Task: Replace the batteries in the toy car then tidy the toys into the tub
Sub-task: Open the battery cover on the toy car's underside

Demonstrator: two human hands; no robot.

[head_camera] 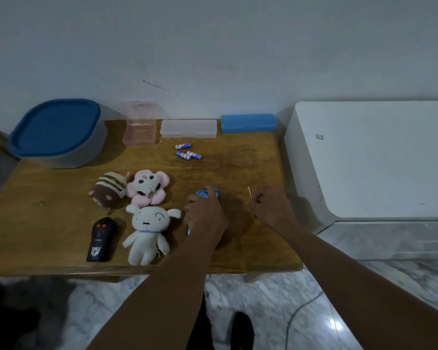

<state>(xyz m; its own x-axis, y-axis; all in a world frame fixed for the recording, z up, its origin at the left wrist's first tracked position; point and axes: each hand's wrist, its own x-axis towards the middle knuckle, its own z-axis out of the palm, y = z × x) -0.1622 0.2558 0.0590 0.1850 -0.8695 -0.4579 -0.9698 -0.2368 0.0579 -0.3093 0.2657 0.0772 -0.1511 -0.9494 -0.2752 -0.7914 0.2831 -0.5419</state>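
On the wooden table (238, 160), plush toys (147, 231) crowd left of my left hand (205, 215), which grips the blue toy car (208, 192), its long axis running up-frame. My right hand (271, 205) pinches a thin metal tool (249, 193).

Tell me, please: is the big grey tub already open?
No, the blue lid sits flat on the grey tub and covers its whole top.

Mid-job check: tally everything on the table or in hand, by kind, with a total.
Soft plush toys: 3
Small blue batteries: 3
Plastic containers: 4 (grey tub with blue lid, pink clear box, clear flat case, blue flat case)
Black remote control: 1
Blue toy car, gripped by left hand: 1
Thin rod-like tool, pinched by right hand: 1
Total: 13
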